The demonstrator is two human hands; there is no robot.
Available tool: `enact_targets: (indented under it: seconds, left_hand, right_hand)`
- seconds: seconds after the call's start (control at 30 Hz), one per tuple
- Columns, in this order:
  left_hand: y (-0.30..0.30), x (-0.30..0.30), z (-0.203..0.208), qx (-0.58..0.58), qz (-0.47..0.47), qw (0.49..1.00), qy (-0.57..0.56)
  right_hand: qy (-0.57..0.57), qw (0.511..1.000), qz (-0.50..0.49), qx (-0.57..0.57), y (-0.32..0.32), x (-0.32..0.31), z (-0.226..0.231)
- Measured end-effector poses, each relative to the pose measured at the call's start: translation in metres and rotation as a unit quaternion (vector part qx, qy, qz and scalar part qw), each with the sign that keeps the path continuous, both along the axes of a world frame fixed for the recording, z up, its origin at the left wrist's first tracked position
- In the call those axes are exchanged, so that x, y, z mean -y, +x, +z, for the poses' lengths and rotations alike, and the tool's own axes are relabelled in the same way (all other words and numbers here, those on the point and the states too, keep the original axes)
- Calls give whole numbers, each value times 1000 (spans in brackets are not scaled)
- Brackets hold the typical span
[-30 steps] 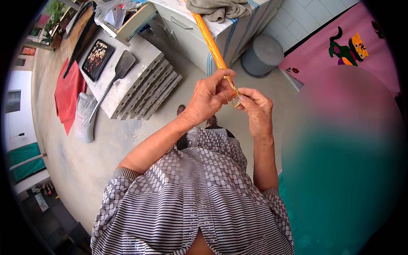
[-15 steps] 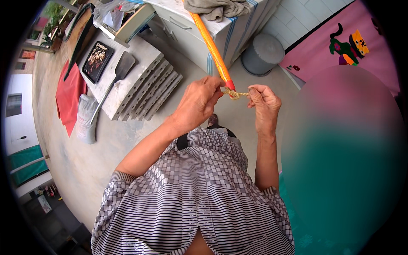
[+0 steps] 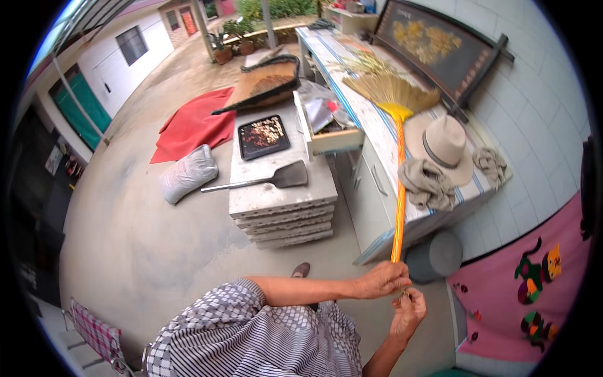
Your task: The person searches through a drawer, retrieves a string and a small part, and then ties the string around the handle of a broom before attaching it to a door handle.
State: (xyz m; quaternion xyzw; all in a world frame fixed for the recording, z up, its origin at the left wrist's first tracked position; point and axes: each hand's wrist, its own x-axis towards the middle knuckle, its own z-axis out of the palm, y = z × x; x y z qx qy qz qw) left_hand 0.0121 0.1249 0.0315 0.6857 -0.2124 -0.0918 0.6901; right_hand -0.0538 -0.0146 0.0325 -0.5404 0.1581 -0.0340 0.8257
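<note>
A broom leans on the counter, its straw head (image 3: 402, 91) on the top and its orange-and-yellow handle (image 3: 400, 207) slanting down toward me. My left hand (image 3: 380, 280) is closed around the lower end of that handle and covers its tip. Just below it, my right hand (image 3: 408, 314) is closed, thumb and fingertips pinched together. Between the hands shows a tiny bit of cord (image 3: 407, 293); most of it is hidden by the fingers.
A grey bucket (image 3: 434, 256) stands beside the counter (image 3: 377, 182). A hat (image 3: 443, 144) and a grey cloth (image 3: 426, 183) lie on top. To the left, stacked slabs (image 3: 282, 210) bear a shovel (image 3: 289, 174) and a black tray (image 3: 264, 151). An open drawer (image 3: 336, 142) juts out.
The view has swung left and up, so the broom's head and the counter top now show. My hands have drawn closer together, and the cord stretched between them is now mostly covered.
</note>
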Motion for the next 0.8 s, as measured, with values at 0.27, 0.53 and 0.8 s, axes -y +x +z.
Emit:
enact_targets:
  seconds: [0.27, 0.53, 0.8]
  left_hand:
    - [-2, 0, -27, -385, -32, 888, -250]
    - [-4, 4, -44, -449, 17, 869, -206]
    - [-2, -8, -39, -487, -7, 820, -300]
  right_hand:
    - [-23, 998, -38, 47, -3, -14, -22]
    - [321, 947, -21, -9, -1, 16, -80]
    - [144, 986, -19, 76, 1, -5, -57]
